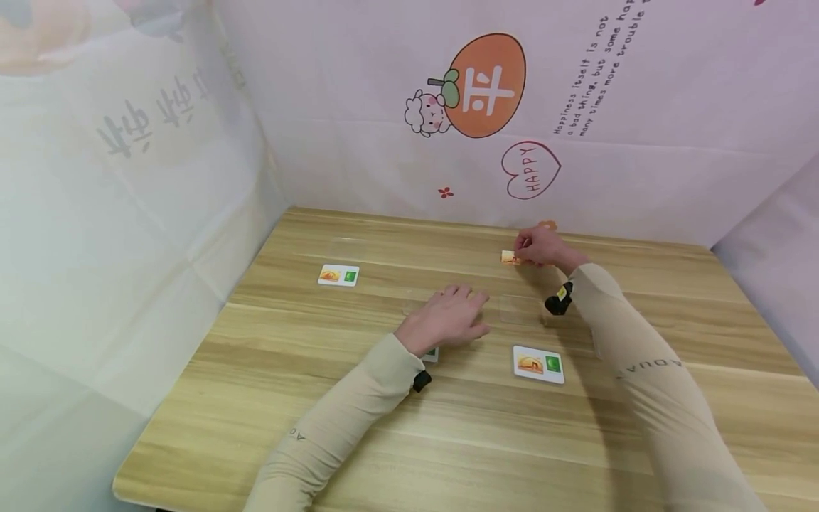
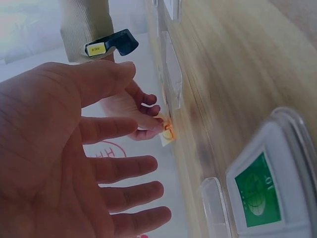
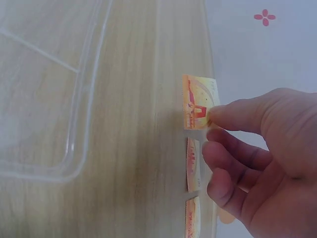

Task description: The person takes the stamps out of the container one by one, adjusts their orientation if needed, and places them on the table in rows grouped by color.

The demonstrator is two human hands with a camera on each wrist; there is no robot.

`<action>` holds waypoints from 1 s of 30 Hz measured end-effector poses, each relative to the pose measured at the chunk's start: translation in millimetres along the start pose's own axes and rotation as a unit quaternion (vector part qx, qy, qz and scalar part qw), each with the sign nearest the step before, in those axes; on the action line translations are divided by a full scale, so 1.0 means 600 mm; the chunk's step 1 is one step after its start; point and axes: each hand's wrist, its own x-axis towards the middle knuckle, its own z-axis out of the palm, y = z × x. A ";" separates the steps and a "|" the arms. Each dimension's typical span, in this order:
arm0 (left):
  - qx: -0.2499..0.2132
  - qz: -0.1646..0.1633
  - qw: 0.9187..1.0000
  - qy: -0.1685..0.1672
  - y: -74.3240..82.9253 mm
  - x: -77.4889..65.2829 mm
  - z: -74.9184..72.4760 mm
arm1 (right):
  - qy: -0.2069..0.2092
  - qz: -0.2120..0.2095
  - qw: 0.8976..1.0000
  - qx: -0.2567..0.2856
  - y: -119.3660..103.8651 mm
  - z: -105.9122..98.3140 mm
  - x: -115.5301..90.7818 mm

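On a wood-grain table (image 1: 211,398), a person's left hand (image 1: 451,316) hangs over the middle, fingers spread, grasping nothing; the right hand (image 1: 540,247) is at the far edge. A white card (image 1: 538,365) lies nearer the viewer. The right hand pinches a stamp-like orange slip (image 3: 197,101), beyond and right of the left hand.

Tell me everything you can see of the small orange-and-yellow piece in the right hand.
The small orange-and-yellow piece is thin and roughly rectangular, and looks like paper. Its printed face shows a red building-like motif and a paler strip with print too tiny to read. The right hand pinches it near one corner on the paler side. It is by the back edge of the table, beside a similar piece; whether it touches the tabletop is unclear.
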 end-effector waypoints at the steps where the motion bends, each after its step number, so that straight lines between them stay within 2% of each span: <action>1: 0.002 0.000 1.000 0.001 0.000 0.000 0.000 | 0.001 0.003 1.000 -0.002 0.001 0.001 0.001; 9: -0.010 0.000 1.000 -0.005 -0.002 -0.003 0.002 | 0.017 0.022 1.000 -0.014 0.007 0.006 0.013; 21: -0.029 0.004 1.000 -0.001 0.003 -0.005 0.007 | 0.030 0.024 0.998 -0.045 -0.001 0.013 0.022; 30: -0.021 -0.003 1.000 -0.008 0.004 -0.006 0.008 | 0.034 0.015 0.997 -0.066 -0.003 0.013 0.017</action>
